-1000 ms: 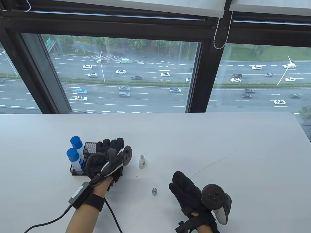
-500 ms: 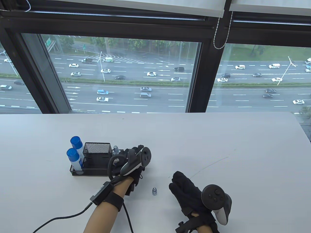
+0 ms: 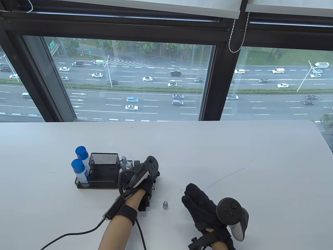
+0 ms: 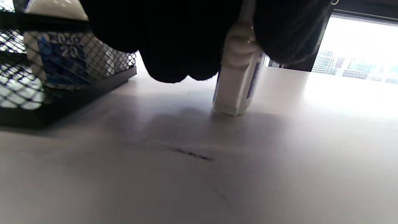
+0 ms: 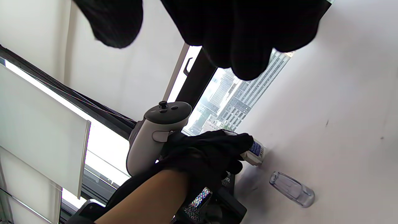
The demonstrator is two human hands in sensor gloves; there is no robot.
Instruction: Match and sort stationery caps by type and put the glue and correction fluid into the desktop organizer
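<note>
A small white correction fluid bottle (image 4: 234, 84) stands upright on the white table, just right of the black mesh organizer (image 3: 102, 162). My left hand (image 3: 147, 182) grips the bottle near its top, and in the table view the hand hides it. The right wrist view shows the bottle's base (image 5: 255, 153) poking out below the gloved fingers. A clear cap (image 3: 165, 205) lies loose on the table between my hands. My right hand (image 3: 200, 205) rests flat on the table with relaxed fingers and holds nothing. Two blue-capped glue sticks (image 3: 78, 166) stand in the organizer's left end.
Small capped bottles (image 3: 124, 161) stand in the organizer's right end, close to my left hand. A cable (image 3: 65, 235) runs from my left wrist toward the table's front edge. A window frame lies beyond the table's far edge.
My left hand moved right from over the organizer to the standing correction fluid bottle and closed round it. The right hand and the clear cap stayed where they were.
</note>
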